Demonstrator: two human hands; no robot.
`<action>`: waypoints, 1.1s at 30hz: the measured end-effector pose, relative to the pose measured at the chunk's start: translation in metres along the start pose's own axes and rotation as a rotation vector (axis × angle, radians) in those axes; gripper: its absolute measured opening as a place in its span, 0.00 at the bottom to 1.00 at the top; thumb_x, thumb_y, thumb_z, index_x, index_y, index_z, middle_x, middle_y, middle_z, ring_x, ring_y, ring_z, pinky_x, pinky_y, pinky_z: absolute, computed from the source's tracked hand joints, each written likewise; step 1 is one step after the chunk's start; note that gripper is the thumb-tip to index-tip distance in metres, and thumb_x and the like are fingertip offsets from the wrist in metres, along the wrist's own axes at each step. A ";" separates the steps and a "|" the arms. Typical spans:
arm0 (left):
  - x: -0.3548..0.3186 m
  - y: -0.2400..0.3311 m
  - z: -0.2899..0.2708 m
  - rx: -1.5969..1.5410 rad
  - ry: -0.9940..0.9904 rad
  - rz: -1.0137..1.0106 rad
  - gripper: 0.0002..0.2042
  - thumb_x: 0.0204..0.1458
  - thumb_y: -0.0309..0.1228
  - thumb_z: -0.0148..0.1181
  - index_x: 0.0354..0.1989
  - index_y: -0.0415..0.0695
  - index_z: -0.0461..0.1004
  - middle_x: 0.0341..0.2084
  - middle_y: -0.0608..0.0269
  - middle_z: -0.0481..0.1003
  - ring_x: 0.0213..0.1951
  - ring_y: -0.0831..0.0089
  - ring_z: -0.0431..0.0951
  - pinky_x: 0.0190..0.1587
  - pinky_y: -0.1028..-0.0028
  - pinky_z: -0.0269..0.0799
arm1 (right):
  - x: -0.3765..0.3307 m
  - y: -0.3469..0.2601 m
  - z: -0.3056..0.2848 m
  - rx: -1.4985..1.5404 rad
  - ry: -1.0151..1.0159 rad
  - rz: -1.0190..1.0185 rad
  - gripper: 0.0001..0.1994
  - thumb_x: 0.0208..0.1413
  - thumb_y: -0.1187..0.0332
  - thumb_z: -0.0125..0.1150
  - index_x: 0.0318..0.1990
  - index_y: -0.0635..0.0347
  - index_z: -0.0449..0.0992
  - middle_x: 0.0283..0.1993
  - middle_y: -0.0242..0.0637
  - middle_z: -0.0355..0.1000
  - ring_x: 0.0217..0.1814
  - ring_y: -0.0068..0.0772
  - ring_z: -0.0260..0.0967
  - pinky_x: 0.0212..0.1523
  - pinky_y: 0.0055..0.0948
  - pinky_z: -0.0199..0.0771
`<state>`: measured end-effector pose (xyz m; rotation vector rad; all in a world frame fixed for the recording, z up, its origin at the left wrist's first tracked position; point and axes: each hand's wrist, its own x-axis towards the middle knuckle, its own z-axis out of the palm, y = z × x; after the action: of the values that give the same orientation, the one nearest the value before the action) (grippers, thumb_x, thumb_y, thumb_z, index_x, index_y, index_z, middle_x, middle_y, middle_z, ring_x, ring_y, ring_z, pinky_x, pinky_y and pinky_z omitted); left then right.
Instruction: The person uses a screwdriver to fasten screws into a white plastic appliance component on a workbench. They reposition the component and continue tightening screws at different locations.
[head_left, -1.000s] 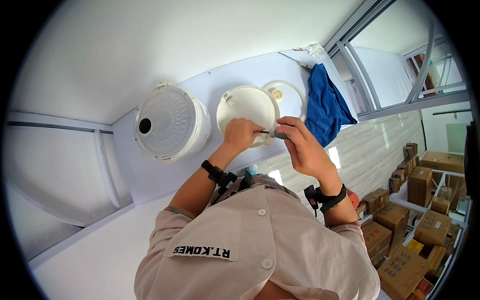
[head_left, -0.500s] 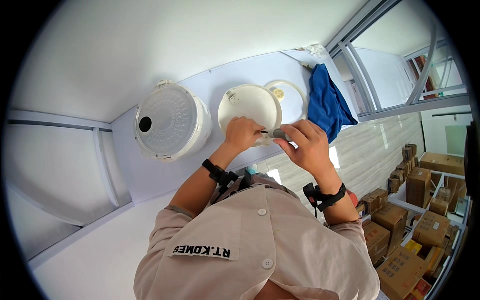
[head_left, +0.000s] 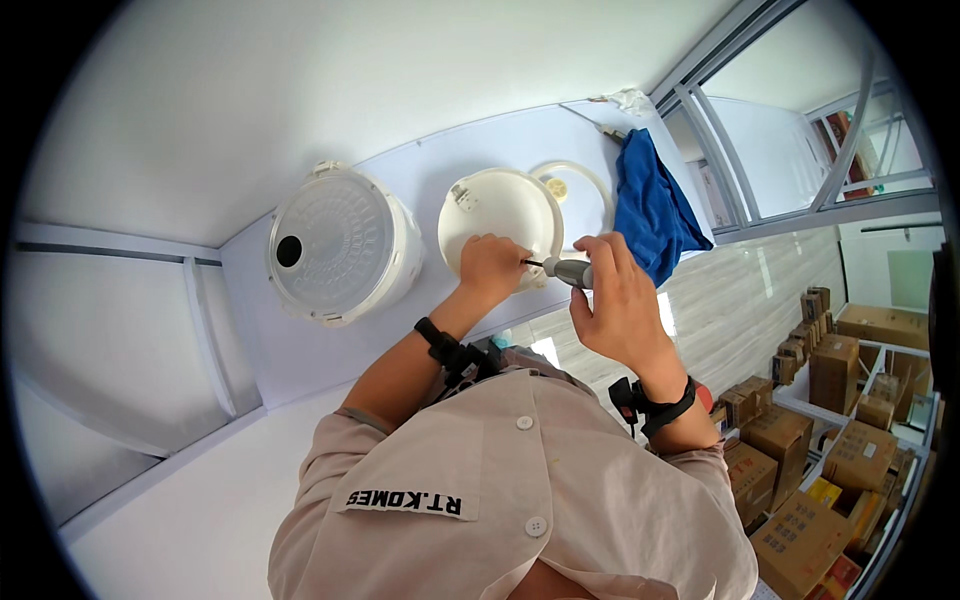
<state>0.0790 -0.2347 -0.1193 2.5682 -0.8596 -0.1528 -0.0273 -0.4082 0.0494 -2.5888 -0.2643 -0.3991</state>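
A screwdriver (head_left: 572, 272) with a grey handle lies nearly level, its dark shaft pointing left. Around the rear end of its handle is my right hand (head_left: 622, 305), with a loose hold and the thumb held apart from the fingers. My left hand (head_left: 490, 268) is closed at the shaft's tip, over the near part of a round white lid (head_left: 500, 205). What its fingertips pinch is hidden. The lid shows its smooth inner face, with a small fitting (head_left: 461, 197) at its upper left edge.
On the white table (head_left: 400, 165) a white round tub (head_left: 335, 245) stands at left. A white ring (head_left: 600, 190) with a small yellowish disc (head_left: 556, 188) lies behind the lid. A blue cloth (head_left: 655, 215) hangs over the right edge. Cardboard boxes (head_left: 780, 440) fill shelving at right.
My right hand has shifted a little right and down, and its fingers have loosened, baring more of the screwdriver's handle. My left hand has moved slightly to the right.
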 end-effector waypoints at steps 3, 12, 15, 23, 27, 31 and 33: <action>0.001 0.001 0.003 0.007 0.009 -0.015 0.09 0.51 0.38 0.72 0.40 0.62 0.92 0.28 0.67 0.85 0.37 0.61 0.84 0.44 0.58 0.73 | -0.003 0.005 0.003 -0.089 0.031 -0.023 0.21 0.53 0.67 0.74 0.54 0.59 0.75 0.42 0.45 0.73 0.42 0.50 0.77 0.35 0.44 0.75; -0.002 0.005 0.003 0.028 0.044 0.001 0.09 0.52 0.38 0.70 0.41 0.62 0.92 0.28 0.63 0.85 0.33 0.57 0.84 0.39 0.57 0.75 | -0.015 -0.012 -0.004 -0.270 -0.181 0.274 0.19 0.54 0.68 0.73 0.51 0.59 0.76 0.36 0.41 0.77 0.33 0.46 0.78 0.34 0.42 0.75; -0.003 0.004 0.004 0.004 0.061 0.008 0.10 0.52 0.38 0.70 0.41 0.62 0.92 0.28 0.63 0.85 0.33 0.57 0.84 0.39 0.57 0.76 | -0.011 -0.017 -0.007 -0.112 0.028 0.105 0.18 0.53 0.69 0.72 0.51 0.58 0.76 0.37 0.41 0.76 0.35 0.46 0.78 0.35 0.42 0.76; -0.004 0.010 0.002 0.025 0.044 -0.039 0.10 0.53 0.39 0.71 0.43 0.62 0.91 0.29 0.64 0.85 0.35 0.58 0.84 0.40 0.57 0.77 | -0.007 -0.004 0.003 -0.223 -0.148 0.265 0.18 0.54 0.71 0.71 0.51 0.60 0.76 0.37 0.41 0.75 0.37 0.45 0.78 0.36 0.42 0.76; -0.005 0.013 0.008 0.047 0.043 -0.068 0.09 0.54 0.39 0.71 0.42 0.62 0.91 0.30 0.64 0.85 0.37 0.58 0.84 0.41 0.56 0.76 | -0.008 -0.007 0.001 -0.280 -0.093 0.295 0.18 0.55 0.70 0.71 0.52 0.61 0.75 0.36 0.41 0.76 0.35 0.46 0.78 0.34 0.42 0.76; -0.006 0.020 0.004 0.068 0.013 -0.086 0.08 0.56 0.39 0.70 0.42 0.61 0.90 0.31 0.64 0.85 0.37 0.58 0.85 0.41 0.56 0.75 | -0.007 -0.003 -0.002 -0.117 0.128 -0.018 0.20 0.57 0.69 0.71 0.55 0.62 0.74 0.35 0.43 0.77 0.31 0.47 0.78 0.30 0.42 0.75; -0.008 0.018 0.007 0.054 0.069 -0.062 0.05 0.56 0.35 0.68 0.37 0.58 0.89 0.27 0.64 0.82 0.35 0.60 0.84 0.38 0.57 0.72 | -0.011 0.003 0.000 -0.101 0.072 -0.034 0.21 0.57 0.69 0.72 0.56 0.62 0.73 0.36 0.44 0.76 0.31 0.49 0.78 0.30 0.42 0.75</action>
<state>0.0612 -0.2457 -0.1180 2.6355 -0.7692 -0.0590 -0.0365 -0.4122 0.0444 -2.6646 -0.2692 -0.5286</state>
